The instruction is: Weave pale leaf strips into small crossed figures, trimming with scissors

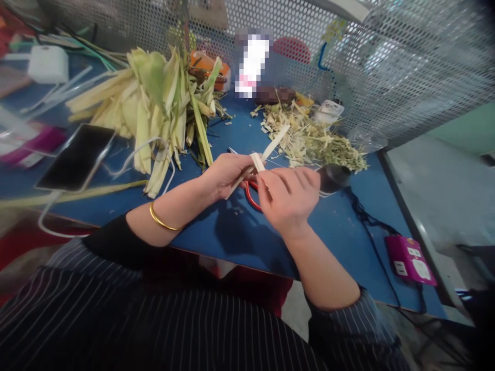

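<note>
A pale, folded strip of corn husk [258, 163] is between my two hands, one end pointing up and away. My left hand [228, 172] is closed on it, and the other end slants down past the palm. At the fold, the thumb and fingertips of my right hand [288, 196] pinch the strip; the exact grip is partly hidden. Scissors with red handles [252, 198] lie beneath my hands, partly covered by them. Just beyond my right hand's knuckles is a dark, rounded object [335, 176]; I cannot tell its kind.
A heap of corn husks [154, 103] lies left on the blue table [247, 242], near a phone [77, 157] with a white cable. Husk shreds [309, 136] are piled back right. A magenta box [410, 259] and black cables are at right. Perforated metal mesh [371, 67] stands behind.
</note>
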`<action>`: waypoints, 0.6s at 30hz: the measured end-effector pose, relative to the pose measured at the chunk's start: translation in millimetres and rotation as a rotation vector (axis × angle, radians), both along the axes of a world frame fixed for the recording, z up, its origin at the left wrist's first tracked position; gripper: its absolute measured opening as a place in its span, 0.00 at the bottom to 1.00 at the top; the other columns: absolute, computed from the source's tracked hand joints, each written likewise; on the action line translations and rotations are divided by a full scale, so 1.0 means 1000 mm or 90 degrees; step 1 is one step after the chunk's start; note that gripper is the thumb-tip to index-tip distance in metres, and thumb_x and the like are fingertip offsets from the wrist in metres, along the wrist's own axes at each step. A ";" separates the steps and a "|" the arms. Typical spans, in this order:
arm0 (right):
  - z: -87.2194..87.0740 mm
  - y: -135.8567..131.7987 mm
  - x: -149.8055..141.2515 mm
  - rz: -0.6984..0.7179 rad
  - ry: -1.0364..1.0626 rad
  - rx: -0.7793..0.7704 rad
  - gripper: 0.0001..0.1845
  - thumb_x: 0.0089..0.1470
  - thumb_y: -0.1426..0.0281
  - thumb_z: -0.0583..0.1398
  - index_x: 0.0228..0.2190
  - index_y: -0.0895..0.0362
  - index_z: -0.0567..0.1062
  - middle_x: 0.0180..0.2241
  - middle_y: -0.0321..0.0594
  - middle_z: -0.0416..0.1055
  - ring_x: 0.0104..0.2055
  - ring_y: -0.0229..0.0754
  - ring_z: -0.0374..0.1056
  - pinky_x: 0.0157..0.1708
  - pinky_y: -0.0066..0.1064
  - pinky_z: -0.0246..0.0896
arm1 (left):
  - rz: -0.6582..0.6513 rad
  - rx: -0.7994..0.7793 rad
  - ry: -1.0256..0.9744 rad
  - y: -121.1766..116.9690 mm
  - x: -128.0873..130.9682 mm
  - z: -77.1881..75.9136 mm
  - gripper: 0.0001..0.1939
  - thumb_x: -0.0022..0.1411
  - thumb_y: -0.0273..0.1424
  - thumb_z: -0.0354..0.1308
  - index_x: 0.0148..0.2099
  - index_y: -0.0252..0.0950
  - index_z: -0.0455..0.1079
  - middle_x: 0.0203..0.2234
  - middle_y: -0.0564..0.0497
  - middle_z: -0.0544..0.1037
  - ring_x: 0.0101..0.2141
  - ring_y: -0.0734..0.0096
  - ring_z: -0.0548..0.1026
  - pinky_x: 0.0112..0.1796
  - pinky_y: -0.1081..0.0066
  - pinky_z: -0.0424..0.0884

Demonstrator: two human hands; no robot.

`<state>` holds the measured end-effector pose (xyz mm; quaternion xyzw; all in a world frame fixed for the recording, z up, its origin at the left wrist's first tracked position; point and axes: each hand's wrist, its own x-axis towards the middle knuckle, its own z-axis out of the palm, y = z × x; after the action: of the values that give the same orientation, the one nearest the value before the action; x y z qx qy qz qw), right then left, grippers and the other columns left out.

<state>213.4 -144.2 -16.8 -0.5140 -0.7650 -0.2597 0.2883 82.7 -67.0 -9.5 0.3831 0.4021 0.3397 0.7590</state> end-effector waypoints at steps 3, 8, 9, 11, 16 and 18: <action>-0.003 0.002 -0.002 0.003 -0.023 0.008 0.09 0.58 0.70 0.55 0.38 0.52 0.74 0.36 0.39 0.75 0.37 0.41 0.66 0.42 0.39 0.51 | 0.014 -0.027 -0.037 0.002 -0.001 0.001 0.07 0.55 0.28 0.62 0.32 0.28 0.76 0.20 0.49 0.75 0.18 0.82 0.66 0.19 0.77 0.61; -0.005 0.006 -0.002 -0.017 -0.011 -0.019 0.11 0.60 0.70 0.53 0.39 0.52 0.75 0.37 0.40 0.75 0.37 0.41 0.66 0.42 0.39 0.50 | 0.025 -0.077 -0.090 0.006 -0.001 -0.002 0.08 0.59 0.28 0.59 0.36 0.28 0.76 0.23 0.48 0.77 0.20 0.81 0.69 0.19 0.81 0.61; -0.005 0.006 -0.002 -0.017 -0.007 -0.031 0.11 0.60 0.70 0.53 0.39 0.52 0.75 0.36 0.40 0.75 0.36 0.41 0.67 0.42 0.39 0.50 | 0.031 -0.088 -0.109 0.006 -0.001 -0.003 0.08 0.60 0.27 0.57 0.36 0.28 0.75 0.24 0.48 0.77 0.21 0.81 0.70 0.20 0.81 0.63; -0.006 0.007 -0.002 -0.016 0.002 -0.052 0.12 0.60 0.70 0.52 0.39 0.53 0.75 0.34 0.40 0.75 0.35 0.41 0.67 0.42 0.39 0.50 | 0.042 -0.106 -0.146 0.007 -0.001 -0.002 0.08 0.62 0.26 0.55 0.37 0.28 0.75 0.25 0.48 0.78 0.24 0.80 0.72 0.24 0.81 0.68; -0.013 0.011 -0.001 -0.003 0.036 -0.075 0.12 0.61 0.70 0.51 0.36 0.54 0.75 0.32 0.39 0.75 0.33 0.40 0.67 0.45 0.38 0.51 | 0.062 -0.108 -0.171 0.008 -0.002 -0.003 0.08 0.61 0.26 0.56 0.39 0.28 0.75 0.26 0.48 0.78 0.30 0.76 0.75 0.31 0.80 0.72; -0.013 0.011 0.000 0.000 0.037 -0.082 0.12 0.61 0.70 0.51 0.36 0.54 0.75 0.32 0.39 0.75 0.33 0.40 0.67 0.44 0.38 0.52 | 0.081 -0.098 -0.168 0.010 -0.003 -0.004 0.08 0.61 0.26 0.56 0.38 0.28 0.75 0.26 0.48 0.78 0.30 0.77 0.75 0.33 0.80 0.72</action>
<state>213.3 -133.6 -29.5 -0.5389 -0.7713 -0.1948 0.2771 79.9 -57.5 -13.4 0.2496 0.3474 0.4028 0.8092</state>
